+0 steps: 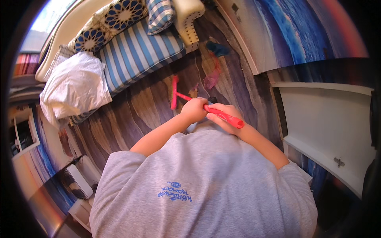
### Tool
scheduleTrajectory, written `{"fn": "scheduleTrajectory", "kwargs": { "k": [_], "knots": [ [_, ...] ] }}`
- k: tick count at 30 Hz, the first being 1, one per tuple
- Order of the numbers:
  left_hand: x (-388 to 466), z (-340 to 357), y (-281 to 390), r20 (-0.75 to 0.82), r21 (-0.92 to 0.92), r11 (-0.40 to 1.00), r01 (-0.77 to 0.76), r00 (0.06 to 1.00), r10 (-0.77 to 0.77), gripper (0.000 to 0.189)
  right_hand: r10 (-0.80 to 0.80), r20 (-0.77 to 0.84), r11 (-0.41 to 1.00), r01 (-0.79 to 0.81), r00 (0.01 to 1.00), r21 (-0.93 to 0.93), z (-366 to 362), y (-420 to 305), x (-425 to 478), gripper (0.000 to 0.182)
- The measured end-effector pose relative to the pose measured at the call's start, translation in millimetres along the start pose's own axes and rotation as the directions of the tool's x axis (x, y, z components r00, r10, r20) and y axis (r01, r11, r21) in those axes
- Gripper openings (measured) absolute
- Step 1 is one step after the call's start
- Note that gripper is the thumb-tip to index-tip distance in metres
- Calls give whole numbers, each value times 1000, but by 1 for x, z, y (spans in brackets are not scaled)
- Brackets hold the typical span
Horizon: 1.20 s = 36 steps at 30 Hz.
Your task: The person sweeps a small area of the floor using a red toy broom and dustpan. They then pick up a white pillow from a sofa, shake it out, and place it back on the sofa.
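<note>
Both my hands grip a red long-handled floor tool (pixel 227 117) with a T-shaped head (pixel 174 92). Farther along the shaft, my left hand (pixel 193 109) is wrapped around it. Nearer the thick, flared handle end, my right hand (pixel 227 114) holds it in front of my belly. The crossbar head is low over the patterned floor (pixel 143 104); whether it touches is not plain. To the right of the head lie a yellowish scrap (pixel 194 91), a crumpled pink plastic piece (pixel 211 79) and a dark teal item (pixel 218 49), perhaps cloth. A dark shoe tip (pixel 212 100) shows beyond my hands.
A cream sofa with a blue-striped seat (pixel 143 49) stands at the upper left, bearing patterned cushions (pixel 125 15) and a white cloth (pixel 76 86). On the right are a painted wall panel (pixel 285 32) and a pale door-like panel (pixel 327 113). A white appliance (pixel 79 181) stands lower left.
</note>
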<state>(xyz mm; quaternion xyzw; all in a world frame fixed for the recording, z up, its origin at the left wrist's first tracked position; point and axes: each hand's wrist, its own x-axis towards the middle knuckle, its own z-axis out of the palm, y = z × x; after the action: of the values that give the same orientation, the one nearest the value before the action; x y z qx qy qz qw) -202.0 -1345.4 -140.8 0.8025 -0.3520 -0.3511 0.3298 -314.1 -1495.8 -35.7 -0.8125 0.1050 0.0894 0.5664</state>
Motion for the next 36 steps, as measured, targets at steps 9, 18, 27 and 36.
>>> {"fn": "scheduleTrajectory", "kwargs": {
  "k": [9,18,27,36],
  "knots": [
    [-112,28,-99,-92,-54,981,187,977,-191,20,62,284,997,-74,957,32,125,24,10,34],
    [-81,45,-76,-193,-217,954,-207,967,166,19,121,-45,975,-127,992,-180,118,-29,-32,33],
    [-78,44,-40,-181,-259,925,-277,955,236,21,-93,0,898,84,996,-431,106,-49,-62,34],
    [-72,37,-35,12,-13,996,91,996,-90,27,64,75,997,-67,995,34,67,18,-34,39]
  ]
}}
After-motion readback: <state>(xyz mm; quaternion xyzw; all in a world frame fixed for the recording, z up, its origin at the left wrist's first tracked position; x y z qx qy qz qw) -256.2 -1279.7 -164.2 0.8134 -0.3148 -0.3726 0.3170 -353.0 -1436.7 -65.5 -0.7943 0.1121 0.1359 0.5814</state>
